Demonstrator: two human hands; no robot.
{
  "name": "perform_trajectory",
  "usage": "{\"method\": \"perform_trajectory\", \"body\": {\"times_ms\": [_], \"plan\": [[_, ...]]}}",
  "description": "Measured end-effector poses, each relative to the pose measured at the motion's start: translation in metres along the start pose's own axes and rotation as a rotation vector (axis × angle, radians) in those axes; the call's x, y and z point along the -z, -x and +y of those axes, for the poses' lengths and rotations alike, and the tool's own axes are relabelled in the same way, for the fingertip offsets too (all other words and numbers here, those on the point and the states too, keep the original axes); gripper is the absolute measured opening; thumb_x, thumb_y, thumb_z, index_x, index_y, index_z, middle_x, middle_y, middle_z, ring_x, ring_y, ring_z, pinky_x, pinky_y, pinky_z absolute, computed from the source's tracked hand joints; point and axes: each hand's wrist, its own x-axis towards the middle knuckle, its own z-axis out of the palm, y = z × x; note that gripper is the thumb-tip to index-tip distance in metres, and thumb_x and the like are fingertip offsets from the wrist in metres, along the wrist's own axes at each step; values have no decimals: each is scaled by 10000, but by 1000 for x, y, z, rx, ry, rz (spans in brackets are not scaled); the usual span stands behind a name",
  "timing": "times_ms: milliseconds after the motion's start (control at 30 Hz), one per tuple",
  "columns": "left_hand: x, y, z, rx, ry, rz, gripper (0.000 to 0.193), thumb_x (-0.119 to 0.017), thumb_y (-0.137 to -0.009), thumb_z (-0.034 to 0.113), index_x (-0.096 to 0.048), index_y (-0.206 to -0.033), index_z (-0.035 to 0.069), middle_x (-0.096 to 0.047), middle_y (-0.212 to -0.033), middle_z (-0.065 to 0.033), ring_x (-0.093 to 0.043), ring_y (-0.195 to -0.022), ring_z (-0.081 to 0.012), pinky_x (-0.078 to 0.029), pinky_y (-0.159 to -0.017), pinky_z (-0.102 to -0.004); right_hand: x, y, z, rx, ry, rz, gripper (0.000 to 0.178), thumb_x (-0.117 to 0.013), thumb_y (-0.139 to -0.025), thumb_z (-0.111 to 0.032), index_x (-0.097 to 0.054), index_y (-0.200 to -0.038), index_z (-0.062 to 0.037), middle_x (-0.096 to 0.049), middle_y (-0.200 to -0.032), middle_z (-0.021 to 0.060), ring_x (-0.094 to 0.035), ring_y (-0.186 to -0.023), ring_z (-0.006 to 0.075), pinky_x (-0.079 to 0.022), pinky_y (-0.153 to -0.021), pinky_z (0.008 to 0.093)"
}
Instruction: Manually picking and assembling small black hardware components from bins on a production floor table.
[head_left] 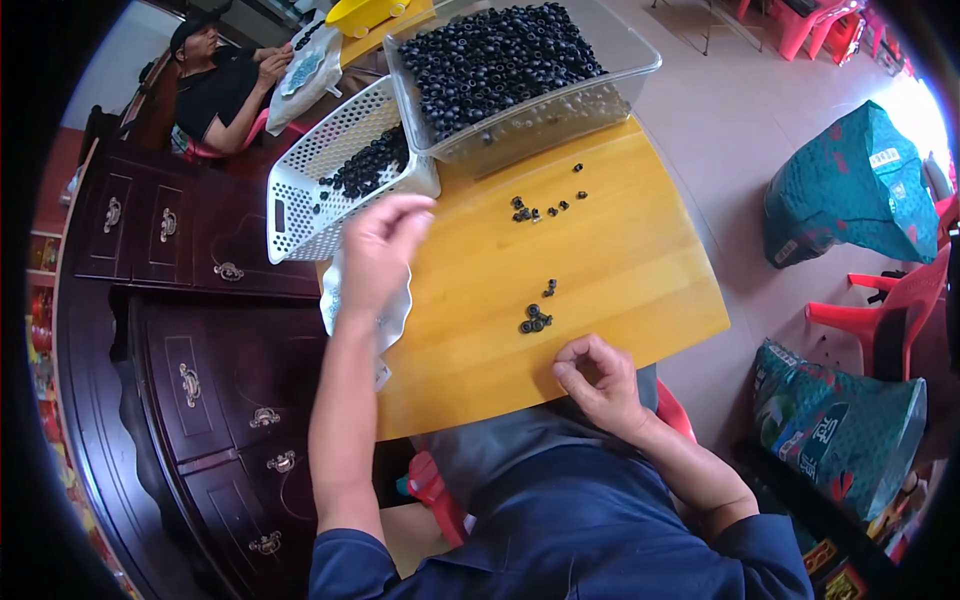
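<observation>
Beside the white perforated basket (300,170), my left hand (378,250) is raised over a scalloped white plate (398,318). Its fingers are bent, with a gap between thumb and forefinger, and nothing shows in it. My right hand (603,385) is at the table's near edge, thumb and forefinger curled together; whatever they may pinch is hidden. A small cluster of black ring-shaped parts (536,320) lies just beyond it on the yellow wooden table (620,270). Farther off are several more loose black parts (522,211). Pale blue bits on the plate are partly covered by my left hand.
A clear plastic bin (540,135) full of black parts stands at the table's far edge. Black pieces (370,165) lie in the basket. Dark wooden drawers (210,220) border the left. Teal sacks (840,190) and a red chair (870,320) are right. Another person (225,95) sits far left.
</observation>
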Motion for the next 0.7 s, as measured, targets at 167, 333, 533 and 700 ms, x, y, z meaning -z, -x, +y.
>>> {"method": "perform_trajectory", "body": {"times_ms": [167, 333, 533, 700], "plan": [[-66, 14, -8, -158, -268, -155, 200, -689, -844, 11, -704, -1042, 38, -665, -871, -33, -587, -660, -93, -481, -621, -246, -1, -4, 2, 18, 79, -2, 69, -699, -874, -16, -630, -879, -15, -648, -764, 27, -596, -698, 88, -475, -631, 246], [-96, 2, -24, -237, -390, -99, 249, -690, -812, 23, -692, -1060, 55, -660, -903, -86, -612, -658, -181, -499, -632, -301, 0, -6, -1, 119, 98, 4, 74, -705, -843, -2, -638, -866, -20, -656, -754, 66, -633, -674, 152, -492, -620, 264], [-106, -1, -29, -296, -462, -83, 200, -699, -815, 38, -699, -1014, 60, -675, -941, -103, -668, -774, -270, -529, -678, -353, 0, -5, 4, 123, 126, -24, 84, -710, -827, 3, -640, -864, -26, -652, -739, 75, -649, -662, 175, -503, -619, 278], [-102, 10, -34, -284, -481, -96, 137, -709, -825, 84, -710, -960, 110, -668, -935, -64, -677, -813, -278, -550, -697, -384, 0, -7, -2, 126, 126, -20, 81, -711, -828, -1, -643, -865, -25, -653, -743, 75, -651, -669, 175, -503, -622, 277]]}}
